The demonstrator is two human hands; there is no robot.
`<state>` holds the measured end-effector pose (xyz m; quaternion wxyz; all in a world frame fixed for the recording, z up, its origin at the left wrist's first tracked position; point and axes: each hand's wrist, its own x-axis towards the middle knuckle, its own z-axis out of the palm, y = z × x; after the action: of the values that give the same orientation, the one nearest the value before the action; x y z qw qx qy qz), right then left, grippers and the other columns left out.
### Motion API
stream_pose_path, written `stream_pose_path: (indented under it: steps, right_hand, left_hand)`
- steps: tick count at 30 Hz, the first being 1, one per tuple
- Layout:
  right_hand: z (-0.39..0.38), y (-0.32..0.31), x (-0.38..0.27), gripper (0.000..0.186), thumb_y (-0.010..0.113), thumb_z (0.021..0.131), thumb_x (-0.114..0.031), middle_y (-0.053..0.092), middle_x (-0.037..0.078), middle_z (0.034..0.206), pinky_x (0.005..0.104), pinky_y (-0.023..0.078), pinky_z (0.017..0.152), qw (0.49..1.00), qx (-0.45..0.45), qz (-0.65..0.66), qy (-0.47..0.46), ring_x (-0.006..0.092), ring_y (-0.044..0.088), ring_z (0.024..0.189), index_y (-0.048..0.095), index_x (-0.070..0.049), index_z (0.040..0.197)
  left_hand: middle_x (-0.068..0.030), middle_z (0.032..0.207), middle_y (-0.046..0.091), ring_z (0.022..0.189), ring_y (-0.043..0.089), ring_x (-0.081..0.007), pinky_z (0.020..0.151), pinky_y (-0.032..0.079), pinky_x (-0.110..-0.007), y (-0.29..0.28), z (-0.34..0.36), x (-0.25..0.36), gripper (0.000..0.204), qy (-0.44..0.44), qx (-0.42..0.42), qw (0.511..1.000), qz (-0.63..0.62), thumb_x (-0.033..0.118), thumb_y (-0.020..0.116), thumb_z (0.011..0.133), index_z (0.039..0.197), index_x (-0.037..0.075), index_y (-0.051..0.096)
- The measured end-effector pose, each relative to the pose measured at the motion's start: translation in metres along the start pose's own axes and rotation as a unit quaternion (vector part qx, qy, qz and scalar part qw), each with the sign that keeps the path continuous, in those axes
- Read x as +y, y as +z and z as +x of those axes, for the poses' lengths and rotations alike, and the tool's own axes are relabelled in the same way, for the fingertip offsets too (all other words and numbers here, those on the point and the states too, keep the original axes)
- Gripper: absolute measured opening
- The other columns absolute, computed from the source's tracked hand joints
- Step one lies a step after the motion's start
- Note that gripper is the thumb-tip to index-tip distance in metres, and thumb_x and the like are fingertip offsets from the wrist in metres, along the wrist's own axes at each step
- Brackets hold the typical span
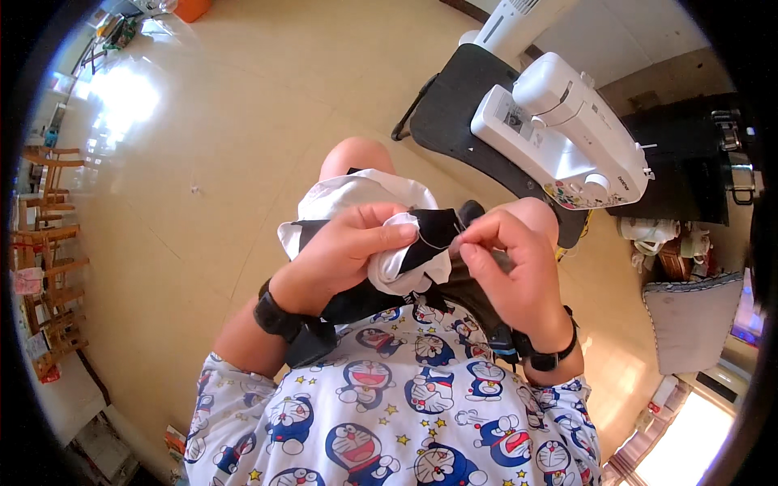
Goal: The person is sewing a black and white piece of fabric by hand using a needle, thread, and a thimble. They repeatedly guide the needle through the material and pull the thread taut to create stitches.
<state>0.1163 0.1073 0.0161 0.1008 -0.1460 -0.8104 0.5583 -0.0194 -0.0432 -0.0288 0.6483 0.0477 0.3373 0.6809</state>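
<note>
Black-and-white fabric (409, 251) sits bunched over the lap, the left hand (356, 247) clamped on it, the right hand (506, 267) pinching a thread (438, 243); hand-stitching looks midway, sewing machine (567, 134) idle.

1. A short-sleeved white top (389, 421) is worn, printed all over with blue-and-white cartoon cats and small yellow stars.
2. A wide black band (278, 317) is strapped round the left wrist, and a boxy black unit (312, 343) is fixed to it on the underside.
3. A thinner black strap (551, 356) is worn round the right wrist, with a small dark module (502, 340) attached at its inner side.
4. Forearms and knees are left uncovered.
</note>
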Motion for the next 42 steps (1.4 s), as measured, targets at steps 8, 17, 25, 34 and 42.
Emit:
stream_pose_path:
  steps: [8, 17, 25, 34, 42]
  right_hand:
    - [-0.001, 0.000, -0.024, 0.011, 0.059, 0.074, -0.003, 0.055, 0.010, 0.063, 0.0375, 0.041, 0.056, 0.963, -0.030, -0.236, -0.129, 0.0293, 0.054, 0.057, 0.055, -0.007, 0.084]
    - [0.002, -0.001, -0.033, 0.016, 0.059, 0.071, -0.002, 0.057, 0.010, 0.065, 0.0365, 0.043, 0.058, 0.943, -0.044, -0.291, -0.153, 0.0270, 0.056, 0.059, 0.056, -0.005, 0.087]
    - [0.004, -0.001, -0.034, 0.017, 0.059, 0.071, -0.001, 0.057, 0.010, 0.066, 0.0364, 0.043, 0.059, 0.941, -0.043, -0.292, -0.163, 0.0269, 0.056, 0.059, 0.056, -0.004, 0.088]
    - [0.003, 0.000, -0.030, 0.020, 0.058, 0.071, 0.000, 0.057, 0.011, 0.066, 0.0375, 0.043, 0.058, 0.947, -0.035, -0.275, -0.165, 0.0280, 0.056, 0.059, 0.055, -0.004, 0.090]
    - [0.002, 0.002, -0.028, 0.021, 0.058, 0.071, 0.001, 0.058, 0.012, 0.069, 0.0375, 0.043, 0.061, 0.950, -0.032, -0.266, -0.161, 0.0287, 0.057, 0.063, 0.054, -0.004, 0.091]
  left_hand:
    - [-0.0033, 0.086, 0.063, 0.076, 0.060, -0.0098, 0.067, 0.049, -0.023, -0.003, 0.001, -0.010, 0.014, 0.009, -0.041, 0.998, -0.044, 0.014, 0.053, 0.088, 0.095, 0.002, 0.058]
    - [-0.0024, 0.086, 0.062, 0.076, 0.059, -0.0083, 0.068, 0.048, -0.022, -0.003, 0.001, -0.009, 0.015, 0.006, -0.048, 0.997, -0.064, 0.014, 0.052, 0.089, 0.095, 0.002, 0.058]
    - [-0.0021, 0.085, 0.063, 0.076, 0.059, -0.0085, 0.067, 0.048, -0.022, -0.002, 0.001, -0.008, 0.014, 0.014, -0.041, 0.998, -0.054, 0.014, 0.054, 0.088, 0.094, 0.002, 0.059]
    - [-0.0022, 0.086, 0.062, 0.076, 0.058, -0.0087, 0.068, 0.047, -0.022, 0.001, 0.001, -0.006, 0.015, 0.015, -0.041, 0.998, -0.037, 0.014, 0.054, 0.088, 0.096, 0.002, 0.058]
    - [-0.0014, 0.087, 0.061, 0.077, 0.058, -0.0078, 0.068, 0.046, -0.022, 0.003, 0.001, -0.007, 0.016, 0.013, -0.038, 0.998, -0.052, 0.014, 0.053, 0.088, 0.098, 0.003, 0.057]
